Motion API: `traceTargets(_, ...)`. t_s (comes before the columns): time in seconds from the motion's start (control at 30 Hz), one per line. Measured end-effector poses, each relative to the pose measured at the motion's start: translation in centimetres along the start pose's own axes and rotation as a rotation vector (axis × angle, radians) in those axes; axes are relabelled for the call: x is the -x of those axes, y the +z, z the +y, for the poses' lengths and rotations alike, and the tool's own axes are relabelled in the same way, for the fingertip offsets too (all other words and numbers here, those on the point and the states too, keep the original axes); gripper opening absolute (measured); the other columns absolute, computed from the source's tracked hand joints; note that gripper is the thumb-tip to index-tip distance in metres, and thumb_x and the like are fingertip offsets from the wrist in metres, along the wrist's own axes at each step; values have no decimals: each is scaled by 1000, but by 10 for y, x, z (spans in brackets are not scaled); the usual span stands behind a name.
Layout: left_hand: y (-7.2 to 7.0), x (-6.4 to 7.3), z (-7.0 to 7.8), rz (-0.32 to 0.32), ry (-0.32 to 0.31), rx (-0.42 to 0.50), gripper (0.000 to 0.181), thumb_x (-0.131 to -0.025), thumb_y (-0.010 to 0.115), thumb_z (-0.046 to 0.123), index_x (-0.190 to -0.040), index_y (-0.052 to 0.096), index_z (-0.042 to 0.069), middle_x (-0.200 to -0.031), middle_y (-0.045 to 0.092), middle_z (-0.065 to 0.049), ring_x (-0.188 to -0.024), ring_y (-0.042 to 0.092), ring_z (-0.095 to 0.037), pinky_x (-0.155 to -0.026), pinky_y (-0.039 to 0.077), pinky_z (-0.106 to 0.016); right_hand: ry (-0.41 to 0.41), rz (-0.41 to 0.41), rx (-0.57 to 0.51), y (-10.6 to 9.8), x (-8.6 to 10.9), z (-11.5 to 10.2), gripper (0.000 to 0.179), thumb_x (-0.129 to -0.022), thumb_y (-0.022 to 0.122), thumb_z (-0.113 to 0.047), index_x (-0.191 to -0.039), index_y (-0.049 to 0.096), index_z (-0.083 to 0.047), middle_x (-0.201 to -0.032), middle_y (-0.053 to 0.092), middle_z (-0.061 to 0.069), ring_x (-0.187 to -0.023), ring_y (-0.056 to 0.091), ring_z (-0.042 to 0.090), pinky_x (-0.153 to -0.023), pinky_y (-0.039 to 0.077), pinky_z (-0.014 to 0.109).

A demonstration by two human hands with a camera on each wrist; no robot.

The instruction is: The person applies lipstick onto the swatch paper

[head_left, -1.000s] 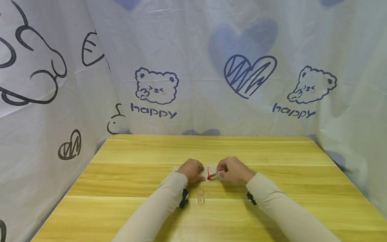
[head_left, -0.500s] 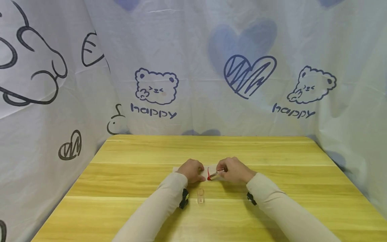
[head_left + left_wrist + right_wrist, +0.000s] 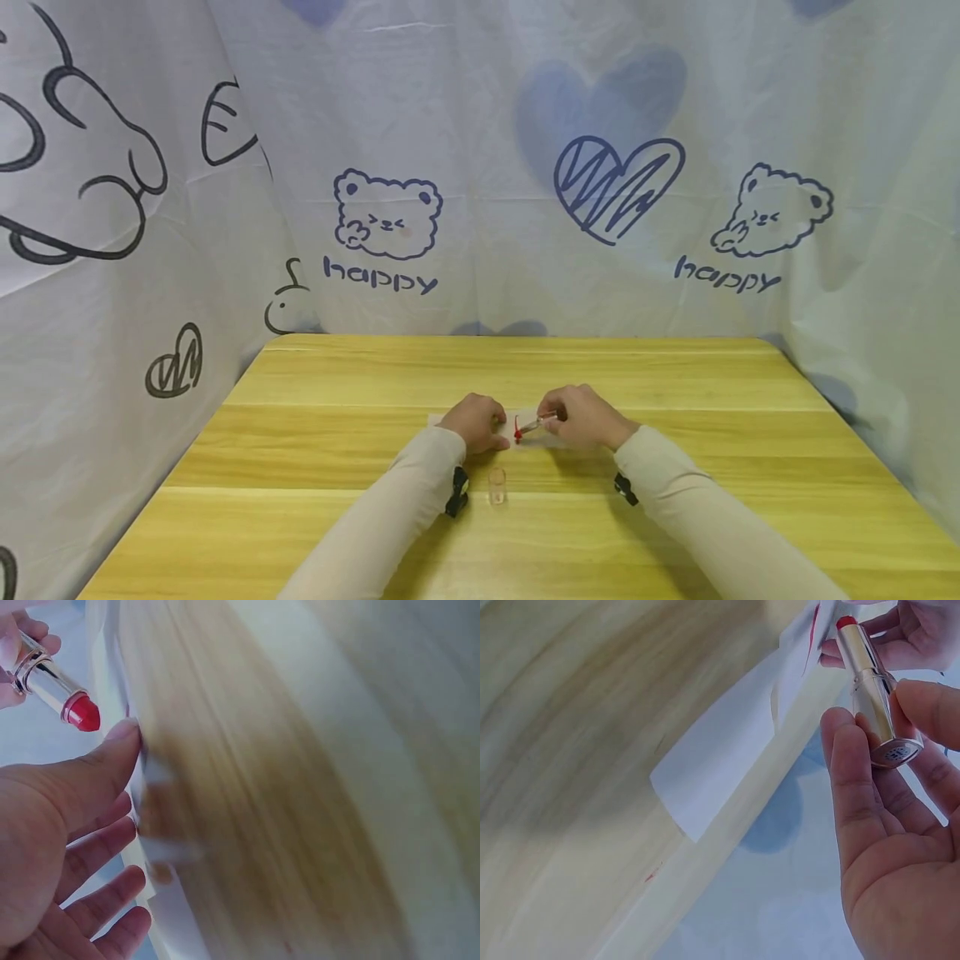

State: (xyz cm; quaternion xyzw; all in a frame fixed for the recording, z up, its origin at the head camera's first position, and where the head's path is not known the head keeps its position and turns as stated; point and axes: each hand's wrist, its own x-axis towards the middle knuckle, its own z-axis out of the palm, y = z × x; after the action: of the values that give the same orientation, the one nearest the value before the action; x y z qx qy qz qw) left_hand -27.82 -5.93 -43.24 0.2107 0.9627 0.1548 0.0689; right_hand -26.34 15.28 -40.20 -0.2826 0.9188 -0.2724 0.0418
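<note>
In the head view my right hand [image 3: 585, 417] pinches a lipstick [image 3: 534, 427] between thumb and fingers. Its red tip slants down to the left, close over a white strip of paper [image 3: 712, 742]. Gold and shiny, the tube [image 3: 868, 675] shows a round label on its base in the right wrist view. My left hand [image 3: 474, 421] rests on the paper just left of the tip, fingers spread and loosely bent. A red line [image 3: 517, 423] runs on the paper between the hands. Nearer to me lies a clear lipstick cap [image 3: 498, 487].
The light wooden table [image 3: 337, 542] carries the paper and cap. White cloth [image 3: 480, 108] with bear and heart drawings hangs behind and at the sides. Small red marks [image 3: 653, 872] show on the wood in the right wrist view. Each wrist wears a black device [image 3: 456, 492].
The lipstick tip has shifted a little away from me, up along the red line, as my right hand rises slightly. The left hand and the cap have stayed in place.
</note>
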Motion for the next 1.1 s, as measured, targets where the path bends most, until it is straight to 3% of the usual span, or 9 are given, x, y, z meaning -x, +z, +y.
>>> traceTargets(0.43, -6, -7, 15, 23, 86, -15, 34, -85, 77, 30, -112, 72, 9, -109, 70, -3, -106, 63, -23, -92, 50, -33, 8, 100, 1, -12, 5, 12, 9, -92, 66, -8, -99, 70, -5, -80, 63, -3, -64, 52, 10, -58, 46, 29)
traceTargets(0.9, -4, -8, 42, -72, 111, 47, 37, -88, 73, 33, -118, 69, 12, -120, 66, 0, -117, 57, -19, -100, 44, -30, 119, 151, 45, -22, 13, 40, 14, -93, 64, -10, -105, 70, -4, -91, 66, 3, -75, 57, 14, -66, 51, 36)
traceTargets(1.1, 0, -12, 50, -120, 159, -1, 40, -88, 73, 36, -120, 69, 13, -121, 65, 2, -118, 56, -16, -100, 43, -27, 162, 167, 61, -22, 17, 50, 14, -93, 64, -10, -104, 70, -3, -91, 67, 5, -77, 59, 17, -69, 52, 39)
